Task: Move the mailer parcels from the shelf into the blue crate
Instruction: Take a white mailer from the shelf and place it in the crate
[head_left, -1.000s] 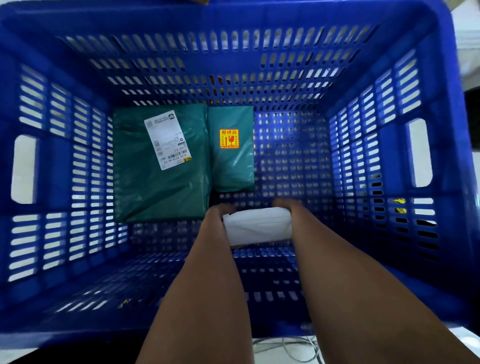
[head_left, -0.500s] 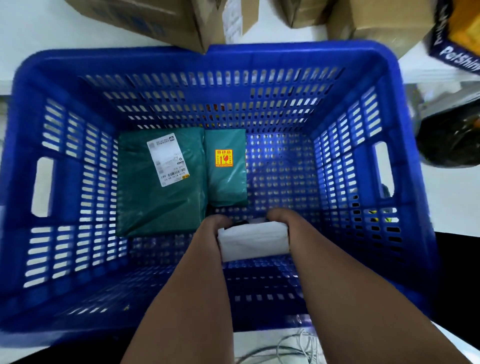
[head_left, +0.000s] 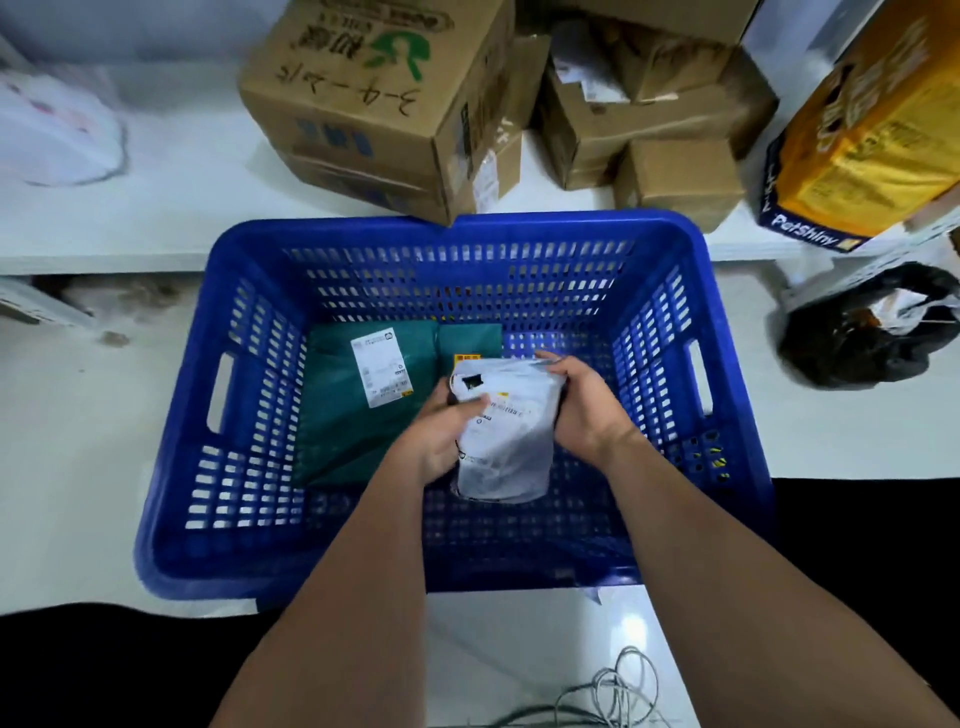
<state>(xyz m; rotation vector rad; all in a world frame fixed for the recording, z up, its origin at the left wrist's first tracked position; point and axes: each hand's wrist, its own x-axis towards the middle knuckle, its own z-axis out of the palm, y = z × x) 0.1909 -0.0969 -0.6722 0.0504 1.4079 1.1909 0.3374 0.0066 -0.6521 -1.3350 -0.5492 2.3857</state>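
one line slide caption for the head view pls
Both hands hold a white mailer parcel over the blue crate, beside two green mailers.

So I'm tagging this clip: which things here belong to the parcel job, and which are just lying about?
Job:
- blue crate
- white mailer, held by left hand and right hand
- large green mailer and small green mailer in the crate

Lying about:
- cardboard boxes
- yellow pet-product box
- black bag
- cables
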